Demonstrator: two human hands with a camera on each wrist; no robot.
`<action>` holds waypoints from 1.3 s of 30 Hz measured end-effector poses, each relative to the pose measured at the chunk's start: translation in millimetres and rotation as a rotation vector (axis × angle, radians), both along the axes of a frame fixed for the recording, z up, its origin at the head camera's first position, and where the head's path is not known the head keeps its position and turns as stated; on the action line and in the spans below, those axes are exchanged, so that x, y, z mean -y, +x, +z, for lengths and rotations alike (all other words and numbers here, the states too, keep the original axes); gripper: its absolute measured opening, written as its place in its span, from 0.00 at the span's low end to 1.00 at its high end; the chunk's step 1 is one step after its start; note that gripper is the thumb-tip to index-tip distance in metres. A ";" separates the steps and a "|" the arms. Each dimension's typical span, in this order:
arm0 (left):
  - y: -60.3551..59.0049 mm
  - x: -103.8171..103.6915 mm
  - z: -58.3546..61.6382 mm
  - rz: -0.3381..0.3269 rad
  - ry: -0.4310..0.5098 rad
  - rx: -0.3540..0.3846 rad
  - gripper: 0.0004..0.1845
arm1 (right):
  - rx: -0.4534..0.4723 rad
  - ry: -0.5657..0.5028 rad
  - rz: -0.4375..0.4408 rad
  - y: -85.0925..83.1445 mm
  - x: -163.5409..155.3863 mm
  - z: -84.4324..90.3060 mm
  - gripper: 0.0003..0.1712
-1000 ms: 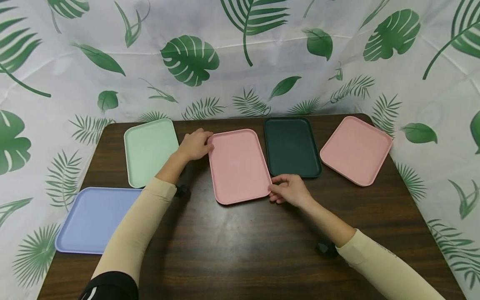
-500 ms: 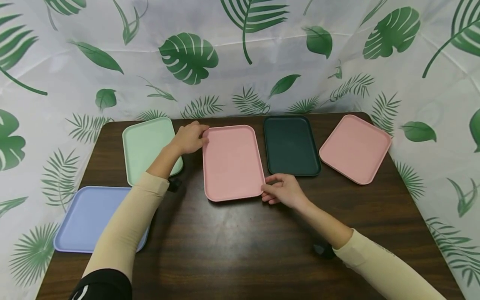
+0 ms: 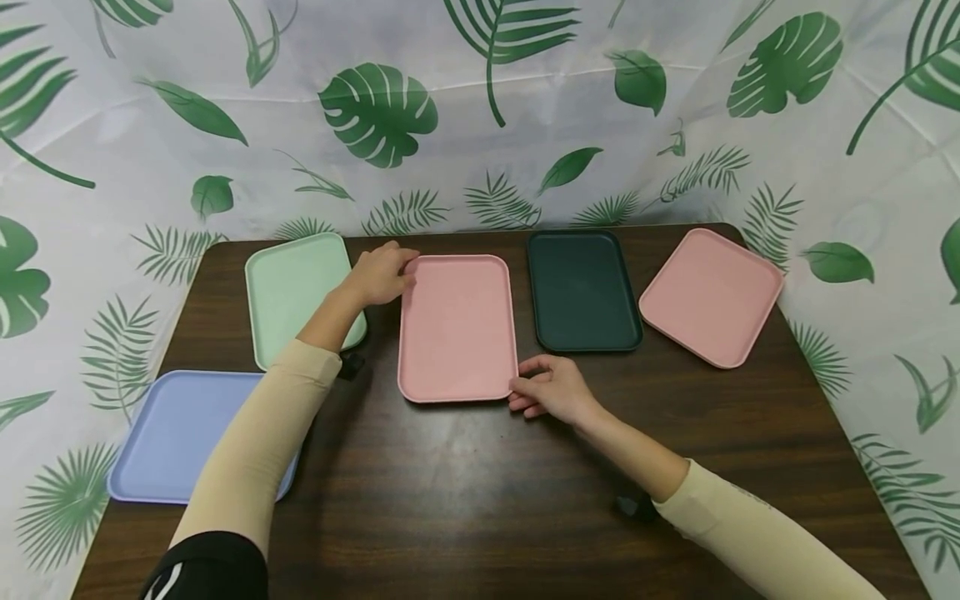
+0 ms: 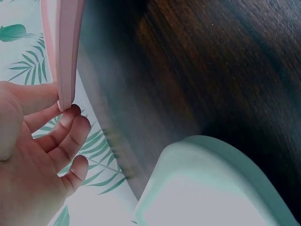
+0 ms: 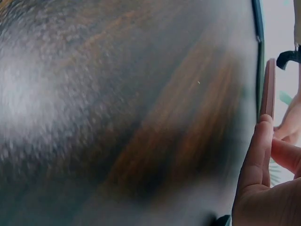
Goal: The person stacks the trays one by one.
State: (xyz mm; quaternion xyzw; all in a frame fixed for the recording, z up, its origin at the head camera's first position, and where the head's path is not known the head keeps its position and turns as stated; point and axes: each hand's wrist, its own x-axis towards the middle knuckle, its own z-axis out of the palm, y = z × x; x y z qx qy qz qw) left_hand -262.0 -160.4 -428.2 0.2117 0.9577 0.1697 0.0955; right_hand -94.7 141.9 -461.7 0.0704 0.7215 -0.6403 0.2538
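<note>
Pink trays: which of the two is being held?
The middle pink tray, gripped at opposite corners by the left hand and right hand; the other pink tray lies untouched far right.

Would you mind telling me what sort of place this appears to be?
Probably a staged recording setup, not a real kitchen: a leaf-print cloth backdrop surrounds a dark wooden table holding only plain coloured trays.

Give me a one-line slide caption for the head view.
Left hand and right hand grip opposite corners of the middle pink tray among four other trays on a dark wooden table.
</note>
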 end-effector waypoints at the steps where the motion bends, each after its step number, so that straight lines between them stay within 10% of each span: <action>1: -0.5 -0.7 -0.5 0.000 -0.001 -0.001 0.27 | 0.000 0.003 0.001 0.0 0.5 -1.3 0.18; 20: -3.6 0.7 -20.1 -0.005 0.004 0.015 0.25 | 0.003 0.014 0.004 0.3 3.2 -18.1 0.20; 39: -1.3 1.3 -22.3 0.012 -0.016 0.023 0.25 | -0.014 0.026 0.039 5.6 8.7 13.7 0.19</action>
